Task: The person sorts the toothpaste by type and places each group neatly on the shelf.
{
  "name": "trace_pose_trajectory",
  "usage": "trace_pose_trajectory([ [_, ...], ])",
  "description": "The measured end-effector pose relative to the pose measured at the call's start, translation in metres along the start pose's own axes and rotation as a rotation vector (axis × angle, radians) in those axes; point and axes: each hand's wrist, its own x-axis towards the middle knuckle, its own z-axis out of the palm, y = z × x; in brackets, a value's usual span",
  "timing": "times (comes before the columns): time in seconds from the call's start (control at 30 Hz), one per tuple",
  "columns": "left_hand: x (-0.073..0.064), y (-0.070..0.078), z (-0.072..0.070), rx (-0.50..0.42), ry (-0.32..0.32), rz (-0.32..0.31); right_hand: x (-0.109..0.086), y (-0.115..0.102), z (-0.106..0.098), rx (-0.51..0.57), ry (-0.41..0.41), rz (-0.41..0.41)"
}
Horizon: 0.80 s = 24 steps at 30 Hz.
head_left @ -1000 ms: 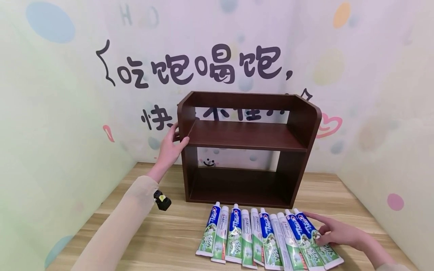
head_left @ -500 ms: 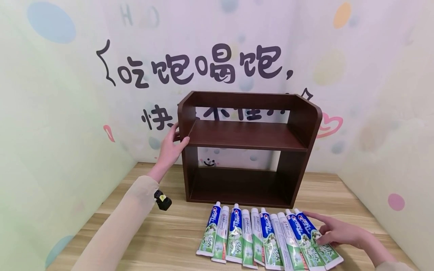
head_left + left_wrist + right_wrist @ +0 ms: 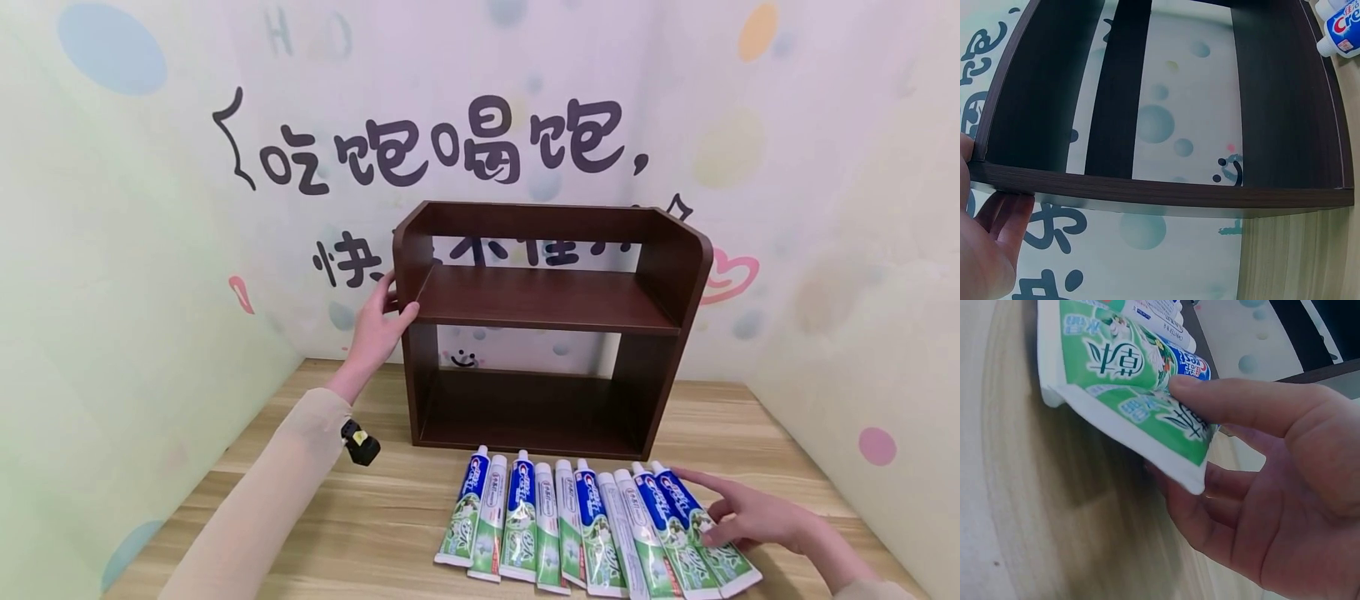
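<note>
A dark brown two-tier shelf point(image 3: 547, 302) stands upright on the table. My left hand point(image 3: 377, 332) holds its left side panel, thumb at the front edge and fingers on the outer face; the left wrist view shows this hand point(image 3: 988, 256) against the panel point(image 3: 1179, 195). In front of the shelf several toothpaste tubes lie in a fanned row, blue-and-green ones mixed with white-and-green ones. At the row's right end my right hand point(image 3: 761, 515) pinches the last toothpaste tube point(image 3: 684, 508). In the right wrist view the thumb presses on this tube point(image 3: 1147, 415), with fingers beneath its edge.
The wood-grain table point(image 3: 360, 525) is bounded by printed walls point(image 3: 187, 217) at the back and both sides. A small black device point(image 3: 362, 443) sits at my left wrist. The tubes' caps lie close to the shelf's lower front edge.
</note>
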Motion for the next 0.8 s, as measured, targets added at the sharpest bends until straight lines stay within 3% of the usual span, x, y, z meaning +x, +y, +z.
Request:
trace_pose_trajectory([
  [0.43,-0.001,0.002,0.000,0.004,-0.004,-0.013,-0.008,0.009,0.002,0.006,0.045,-0.097],
  [0.57,-0.001,0.002,-0.001,-0.011,0.000,-0.006,-0.011,0.003,0.003,0.013,0.072,-0.142],
  [0.8,0.000,0.001,-0.001,-0.018,-0.003,-0.011,-0.014,-0.020,0.007,0.058,0.086,-0.142],
])
